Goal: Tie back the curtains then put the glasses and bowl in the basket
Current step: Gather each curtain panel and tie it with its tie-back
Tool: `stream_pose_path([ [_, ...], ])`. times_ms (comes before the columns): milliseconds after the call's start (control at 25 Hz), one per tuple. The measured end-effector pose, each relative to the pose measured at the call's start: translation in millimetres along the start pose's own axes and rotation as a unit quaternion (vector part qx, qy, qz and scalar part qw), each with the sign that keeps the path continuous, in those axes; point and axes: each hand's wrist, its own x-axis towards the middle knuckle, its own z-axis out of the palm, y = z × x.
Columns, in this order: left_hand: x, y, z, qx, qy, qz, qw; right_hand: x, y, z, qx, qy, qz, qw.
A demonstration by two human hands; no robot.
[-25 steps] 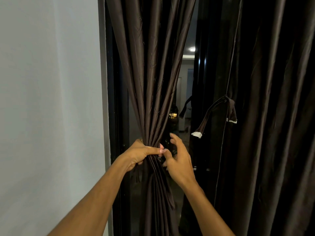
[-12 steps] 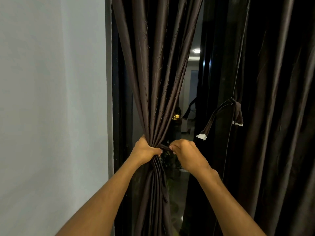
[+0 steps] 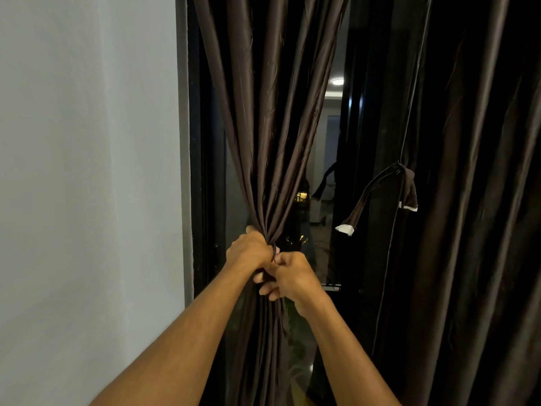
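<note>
1. The pale grey painted wall (image 3: 87, 171) fills the left third of the view and ends at a black door frame (image 3: 202, 171).
2. The loose dark brown pleated curtain (image 3: 483, 200) hangs straight down over the right third, ungathered.
3. The gathered dark brown satin curtain (image 3: 272, 112) hangs just beside the black door frame, between the wall and the loose curtain. Its folds narrow downward to 1 tight waist at the hands and spread again below them.
4. The dark glass door pane (image 3: 325, 148) shows between the 2 curtains. It reflects a room with 1 round ceiling light (image 3: 337, 81).
5. The dark brown fabric tie-back strip (image 3: 377, 191) hangs from the inner edge of the loose curtain, untied, with 2 free ends. Each end carries a white tag (image 3: 345, 229). Any print on the tags is too small to read.
6. The left hand (image 3: 250, 250): grip closed, with the fingers wrapped round the waist of the gathered curtain.
7. The right hand (image 3: 292, 276) touches the left hand, just below it and to its right. Grip closed: the fingers are curled, and thumb and forefinger pinch a narrow dark fabric strip (image 3: 274, 254) lying against the waist. The hands hide how far this strip runs round the bundle.
</note>
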Motion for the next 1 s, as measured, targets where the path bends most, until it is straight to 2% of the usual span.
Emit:
stream_pose_path([
  [40, 3.8, -2.5, -1.7, -0.092, -0.036, -0.024, 0.995, -1.5, -0.1, 5.0, 0.024, 0.000, 0.004, 1.000],
  [120, 7.9, -8.7, -4.9, -0.261, -0.084, -0.047, 0.961, -1.4, 4.2, 11.9, 0.061, 0.017, 0.012, 0.998],
  [240, -1.2, -16.7, -6.0, -0.467, -0.124, -0.063, 0.873, 3.1, 10.2, 15.4, 0.102, 0.059, 0.011, 0.993],
  [320, -3.5, -26.0, 2.8, -0.570, -0.131, -0.064, 0.809, 6.2, 14.1, 16.0, 0.114, 0.090, 0.008, 0.989],
  [400, -7.5, -35.2, 11.5, -0.607, -0.132, -0.066, 0.781, 6.7, 17.1, 17.3, 0.113, 0.109, 0.007, 0.988],
  [560, -12.1, -41.5, 9.9, -0.596, -0.133, -0.048, 0.790, 10.3, 19.5, 17.1, 0.087, 0.144, 0.010, 0.986],
  [760, -9.0, -47.4, -3.1, -0.506, -0.162, -0.026, 0.847, 15.8, 21.3, 15.4, 0.031, 0.192, 0.012, 0.981],
  [880, -8.2, -51.3, -3.5, -0.504, -0.183, -0.006, 0.844, 14.9, 18.6, 13.1, 0.081, 0.161, 0.043, 0.983],
  [1000, -11.2, -51.5, -1.2, -0.495, -0.185, 0.033, 0.849, 13.1, 18.5, 15.2, 0.147, 0.179, 0.071, 0.970],
])
